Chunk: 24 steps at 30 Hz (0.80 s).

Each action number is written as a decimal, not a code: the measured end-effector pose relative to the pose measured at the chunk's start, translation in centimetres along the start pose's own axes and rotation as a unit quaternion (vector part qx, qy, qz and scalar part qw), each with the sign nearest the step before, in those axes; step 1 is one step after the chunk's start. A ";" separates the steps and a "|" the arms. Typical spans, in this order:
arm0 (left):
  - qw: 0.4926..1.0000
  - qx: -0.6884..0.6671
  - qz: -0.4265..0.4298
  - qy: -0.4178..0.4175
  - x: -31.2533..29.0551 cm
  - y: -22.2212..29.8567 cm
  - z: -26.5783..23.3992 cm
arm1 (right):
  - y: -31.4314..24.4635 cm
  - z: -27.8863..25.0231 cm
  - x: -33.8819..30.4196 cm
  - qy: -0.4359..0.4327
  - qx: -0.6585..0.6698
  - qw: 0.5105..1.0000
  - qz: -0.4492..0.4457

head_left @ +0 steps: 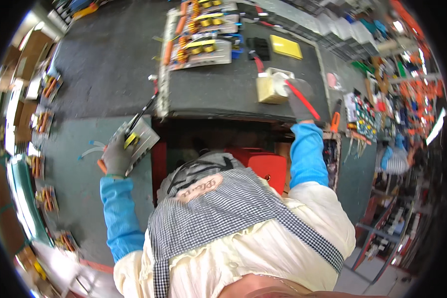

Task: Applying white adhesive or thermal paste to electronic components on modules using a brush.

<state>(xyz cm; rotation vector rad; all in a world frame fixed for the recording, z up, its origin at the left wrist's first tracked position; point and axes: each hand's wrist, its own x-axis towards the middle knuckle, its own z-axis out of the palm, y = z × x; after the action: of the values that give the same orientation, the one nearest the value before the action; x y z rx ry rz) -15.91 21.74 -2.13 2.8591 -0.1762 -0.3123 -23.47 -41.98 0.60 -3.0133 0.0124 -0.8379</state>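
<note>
Metal-plate wired assembly [146,134]: at right edge of green worktop [84,193], green surface stretching left, dark gap [198,131] rightward. Left hand [116,156]: gloved, fingers curled onto assembly. Right hand [298,106]: gloved, blurred, closed around red stick [303,100], beside cream container [269,93].

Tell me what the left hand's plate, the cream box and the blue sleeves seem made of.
The plate in the left hand looks like metal, satin silver, from its grey sheen. The cream box by the right hand is probably plastic, its walls smooth and evenly coloured. The blue sleeves appear to be thin cloth, creased, though coated fabric is possible.
</note>
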 end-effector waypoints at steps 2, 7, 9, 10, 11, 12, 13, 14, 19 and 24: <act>0.999 -0.028 0.031 0.025 0.0 -0.5 0.0 | -0.7 -0.6 -0.8 0.020 -0.039 0.999 0.012; 0.997 -0.033 -0.040 0.048 0.7 0.6 -1.4 | -3.5 -1.8 -3.4 0.061 0.205 0.953 0.213; 0.991 -0.050 -0.120 0.035 1.1 1.4 -2.1 | -8.8 -3.4 -1.4 0.129 0.289 0.910 0.268; 0.989 -0.052 -0.132 0.037 1.5 1.6 -1.7 | -11.2 -4.0 0.0 0.122 0.295 0.911 0.260; 0.988 -0.055 -0.141 0.026 1.9 1.7 -1.2 | -13.7 -4.4 1.5 0.139 0.365 0.889 0.239; 0.987 -0.061 -0.148 0.014 2.4 2.1 -0.9 | -16.1 -4.6 2.7 0.156 0.431 0.862 0.218; 0.982 -0.036 -0.181 -0.029 3.0 3.2 -1.3 | -18.0 -4.4 3.5 0.151 0.433 0.863 0.212; 0.982 -0.052 -0.178 -0.031 3.2 3.5 -1.6 | -19.9 -3.9 4.5 0.135 0.481 0.840 0.213; 0.984 -0.078 -0.158 -0.027 2.8 2.1 -0.2 | -30.3 -0.7 8.4 0.023 0.523 0.850 0.051; 0.986 -0.128 -0.095 0.051 1.3 0.6 1.3 | -38.9 1.1 10.7 -0.173 0.457 0.872 -0.012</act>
<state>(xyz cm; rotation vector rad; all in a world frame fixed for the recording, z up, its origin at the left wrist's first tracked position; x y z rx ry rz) -14.97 20.68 -3.44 2.6311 0.1483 -0.2070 -13.61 -3.22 5.82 -2.1901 -0.3263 -0.1711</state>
